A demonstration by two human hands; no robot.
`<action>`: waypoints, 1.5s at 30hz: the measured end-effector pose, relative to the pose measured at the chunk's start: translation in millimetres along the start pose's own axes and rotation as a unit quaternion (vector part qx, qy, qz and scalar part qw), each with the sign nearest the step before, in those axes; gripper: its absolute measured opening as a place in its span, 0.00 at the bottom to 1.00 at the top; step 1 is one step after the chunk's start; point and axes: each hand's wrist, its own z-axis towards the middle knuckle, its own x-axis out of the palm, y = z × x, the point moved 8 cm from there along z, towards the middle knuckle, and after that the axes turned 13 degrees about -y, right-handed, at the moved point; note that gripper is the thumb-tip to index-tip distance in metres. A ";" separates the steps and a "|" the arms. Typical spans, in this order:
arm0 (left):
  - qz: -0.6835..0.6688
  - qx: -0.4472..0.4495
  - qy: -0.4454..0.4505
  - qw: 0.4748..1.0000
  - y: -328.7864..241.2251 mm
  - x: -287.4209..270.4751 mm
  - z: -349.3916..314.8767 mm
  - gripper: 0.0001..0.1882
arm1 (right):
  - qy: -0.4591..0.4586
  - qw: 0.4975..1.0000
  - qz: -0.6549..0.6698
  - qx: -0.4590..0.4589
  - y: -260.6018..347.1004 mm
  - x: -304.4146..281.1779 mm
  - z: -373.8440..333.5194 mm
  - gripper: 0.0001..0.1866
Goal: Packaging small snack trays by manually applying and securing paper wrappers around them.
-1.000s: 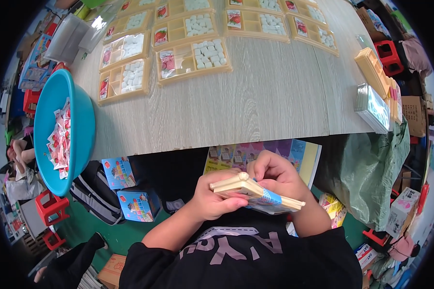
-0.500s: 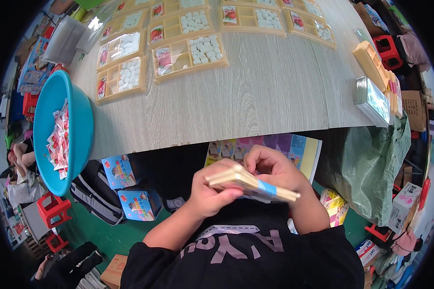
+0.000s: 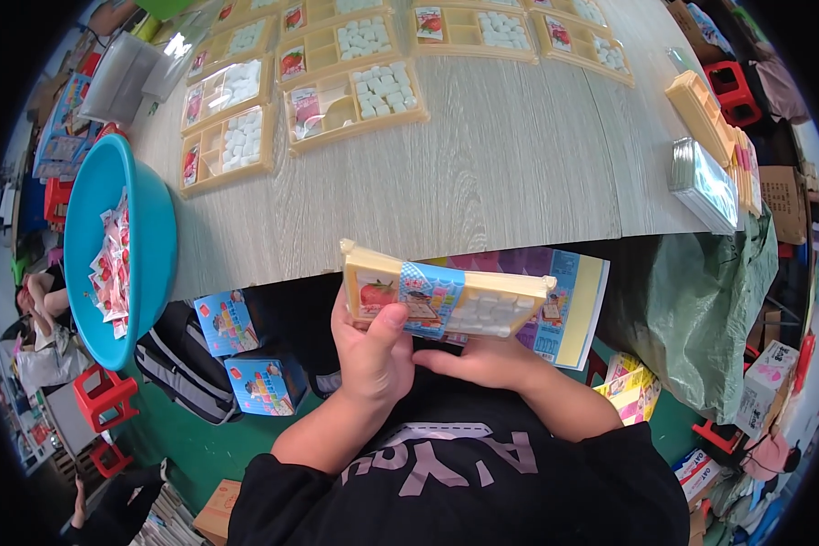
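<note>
Above my lap, just off the table's near edge, a cream plastic tray [image 3: 506,309] is tilted so its face shows, with white pillow-shaped pieces at one end and a strawberry-printed sachet at the other. Around its middle runs a blue printed paper band [image 3: 432,296]. My left hand [image 3: 373,355] is closed on the tray's left end, thumb across the front. Under the lower edge lies my right hand [image 3: 482,361], supporting the tray; its thumb points left and its fingers are hidden behind.
Similar filled trays [image 3: 355,105] stand in rows across the table's [image 3: 409,191] far side. A teal basin [image 3: 164,246] of red-and-white sachets is at left. Clear plastic sheets [image 3: 701,187] and empty trays [image 3: 701,114] lie right. Printed card [image 3: 578,305] shows behind my right hand.
The tray has turned from nearly edge-on to showing its face, and rises more at the left. My right hand has dropped from above it to below it.
</note>
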 end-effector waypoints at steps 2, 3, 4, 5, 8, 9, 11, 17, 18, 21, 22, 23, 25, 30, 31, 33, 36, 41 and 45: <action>0.015 0.006 -0.015 1.000 1.0 4.8 -2.7 0.29 | -0.052 0.997 0.027 -0.047 -2.3 -2.3 1.4 0.26; 0.016 0.007 -0.015 1.000 0.9 6.6 -3.6 0.29 | -0.101 0.989 0.054 -0.093 4.5 -8.5 1.7 0.21; 0.021 0.008 -0.017 1.000 0.8 8.0 -4.0 0.30 | -0.107 0.986 0.104 -0.075 -1.2 -9.2 0.1 0.20; 0.026 0.010 -0.018 0.999 0.4 8.3 -4.0 0.30 | -0.107 0.986 0.105 -0.075 -9.1 -9.8 -0.1 0.20; -0.040 -0.023 -0.015 0.999 3.5 8.1 -1.0 0.35 | -0.107 0.987 -0.060 -0.108 -22.6 -18.1 3.4 0.15; -0.040 -0.021 -0.018 0.999 3.5 3.1 -0.4 0.35 | -0.116 0.985 -0.098 -0.076 -8.5 -25.2 7.3 0.14; -0.033 -0.025 0.001 0.999 8.3 -1.4 -0.7 0.41 | -0.160 0.977 -0.028 -0.135 18.3 -37.4 9.3 0.13; 0.018 0.028 -0.007 0.999 -0.2 1.6 -5.3 0.20 | -0.216 0.903 -0.173 -0.330 48.7 -43.9 -5.5 0.13; 0.023 0.036 0.001 0.999 -1.3 2.7 -5.4 0.16 | -0.215 0.905 -0.169 -0.327 49.7 -45.0 -7.3 0.13; 0.062 0.054 0.035 0.996 -3.1 3.1 -4.7 0.17 | -0.213 0.909 -0.164 -0.319 54.9 -48.7 -10.7 0.14; 0.062 0.054 0.034 0.996 -3.6 3.2 -4.6 0.17 | -0.213 0.911 -0.163 -0.314 55.1 -49.8 -11.4 0.14; 0.084 0.057 0.037 0.994 -4.4 4.8 -4.2 0.17 | -0.213 0.911 -0.162 -0.314 53.8 -50.6 -12.8 0.14; 0.105 0.059 0.040 0.992 -5.9 3.8 -3.5 0.17 | -0.203 0.920 -0.180 -0.283 45.8 -51.9 -13.0 0.14; 0.141 -0.019 0.098 0.985 -0.3 7.9 -3.0 0.17 | -0.215 0.915 -0.172 -0.297 51.7 -53.1 -16.3 0.14; 0.142 -0.020 0.098 0.985 -0.6 8.7 -3.1 0.17 | -0.224 0.909 -0.160 -0.313 55.7 -54.2 -17.9 0.15; 0.134 -0.030 0.104 0.985 0.8 10.3 -4.1 0.16 | -0.217 0.913 -0.150 -0.311 51.5 -54.6 -19.0 0.15; 0.149 -0.040 0.119 0.981 11.0 9.9 -7.1 0.16 | -0.213 0.909 -0.178 -0.312 50.8 -52.5 -19.0 0.13; 0.145 -0.112 0.132 0.974 29.8 2.7 -13.0 0.15 | -0.244 0.949 -0.043 -0.194 34.3 -72.1 -10.5 0.10; 0.119 -0.103 0.125 0.980 20.7 6.9 -10.2 0.19 | -0.250 0.956 -0.042 -0.146 30.1 -92.4 -19.9 0.09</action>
